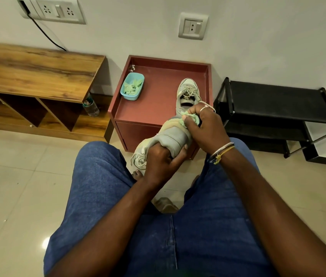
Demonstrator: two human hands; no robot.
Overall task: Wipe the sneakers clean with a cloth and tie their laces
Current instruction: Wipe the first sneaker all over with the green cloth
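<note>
– Where's the shoe you're working on?
– Up in the air over my knees, just in front of the red table (pixel 158 104). My left hand (pixel 159 162) grips the sneaker (pixel 175 140) around its middle. My right hand (pixel 206 124) has its fingers (pixel 195 109) curled round the bunched green cloth (pixel 193 119), pressed against the shoe's side.
– What worries you?
– There's only floor under it. If I rub hard while my left grip is slack, I reckon the shoe twists out and drops. Its loose laces (pixel 138 161) dangle beside my left hand and could catch in the cloth.
– And the other one?
– The second sneaker (pixel 187 88) sits on the table, laces undone, right behind my right hand. A wide stroke could knock it off.
</note>
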